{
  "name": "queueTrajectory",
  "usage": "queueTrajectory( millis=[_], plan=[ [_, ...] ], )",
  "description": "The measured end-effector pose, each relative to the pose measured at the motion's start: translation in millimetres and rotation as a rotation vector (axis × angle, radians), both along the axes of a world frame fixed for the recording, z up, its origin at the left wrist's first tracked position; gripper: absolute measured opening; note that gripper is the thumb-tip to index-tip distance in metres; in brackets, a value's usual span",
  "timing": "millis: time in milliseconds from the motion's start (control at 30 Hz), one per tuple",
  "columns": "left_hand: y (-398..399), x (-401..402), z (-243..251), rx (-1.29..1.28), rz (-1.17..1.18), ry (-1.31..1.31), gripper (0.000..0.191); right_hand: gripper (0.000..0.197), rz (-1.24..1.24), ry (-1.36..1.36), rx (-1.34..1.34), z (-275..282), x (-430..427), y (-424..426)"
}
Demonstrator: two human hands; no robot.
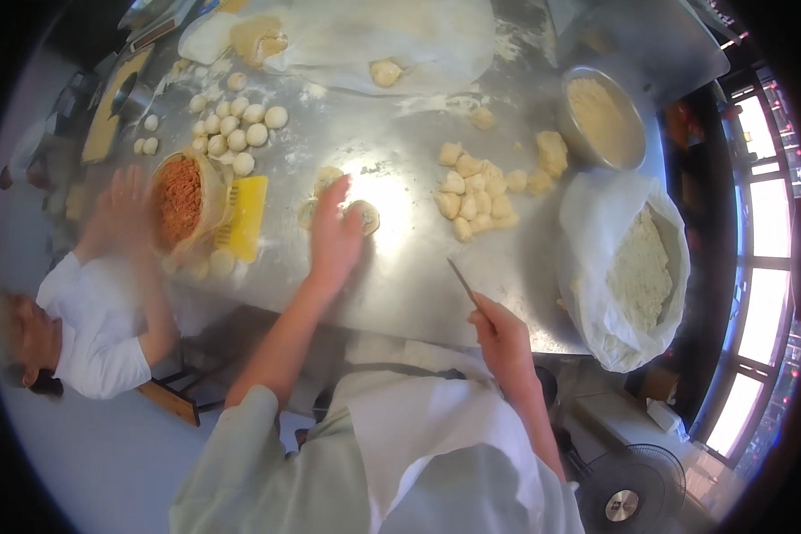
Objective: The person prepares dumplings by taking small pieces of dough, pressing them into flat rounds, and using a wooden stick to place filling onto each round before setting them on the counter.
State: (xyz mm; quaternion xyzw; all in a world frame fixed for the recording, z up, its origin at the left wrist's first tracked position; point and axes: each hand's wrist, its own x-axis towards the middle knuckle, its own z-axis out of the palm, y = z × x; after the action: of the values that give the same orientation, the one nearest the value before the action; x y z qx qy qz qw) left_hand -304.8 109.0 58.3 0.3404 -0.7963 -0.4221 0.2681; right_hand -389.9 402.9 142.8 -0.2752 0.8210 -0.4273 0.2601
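Note:
My left hand (337, 243) is over the steel table, slightly blurred, its thumb and fingers apart. Around it lie three small dough rounds with a greenish filling: an upper one (327, 179), a left one (306, 215) and a right one (368, 217). My thumb tip overlaps the right round's edge; whether it presses on it is unclear. My right hand (504, 334) grips a thin, narrow stick-like tool (462, 282) near the table's front edge, its tip pointing up and left. Beyond that tip sits a cluster of cut dough pieces (477, 200).
To the right stand a metal bowl of pale flour-like filling (601, 120) and a plastic-lined container of greenish filling (641, 274). Left are a tub of reddish filling (179, 200), a yellow scraper (247, 217), dough balls (237, 139) and a co-worker's blurred hands (123, 207). Plastic sheeting (387, 33) covers the back.

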Motion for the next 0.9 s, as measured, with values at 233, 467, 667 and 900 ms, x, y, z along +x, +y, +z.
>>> queueTrajectory(
  millis=[233,467,667,900],
  plan=[
    [-13.9,-154.3,-22.2,-0.384,-0.638,-0.056,0.059,0.028,-0.058,-0.028,0.086,18.3,6.5,9.9],
    [-25.9,-152.8,-33.0,-0.239,-0.486,-0.172,0.037,0.028,-0.081,-0.091,0.024,9.8,-3.2,31.5],
    [61.1,-57.9,5.2,0.110,-0.142,-0.069,0.037,0.028,0.005,-0.110,-0.038,-1.3,-36.7,34.0],
    [144.2,21.2,2.9,-0.316,-0.179,-0.334,0.049,0.027,0.108,-0.117,-0.167,-18.9,-67.6,34.3]
  ],
)
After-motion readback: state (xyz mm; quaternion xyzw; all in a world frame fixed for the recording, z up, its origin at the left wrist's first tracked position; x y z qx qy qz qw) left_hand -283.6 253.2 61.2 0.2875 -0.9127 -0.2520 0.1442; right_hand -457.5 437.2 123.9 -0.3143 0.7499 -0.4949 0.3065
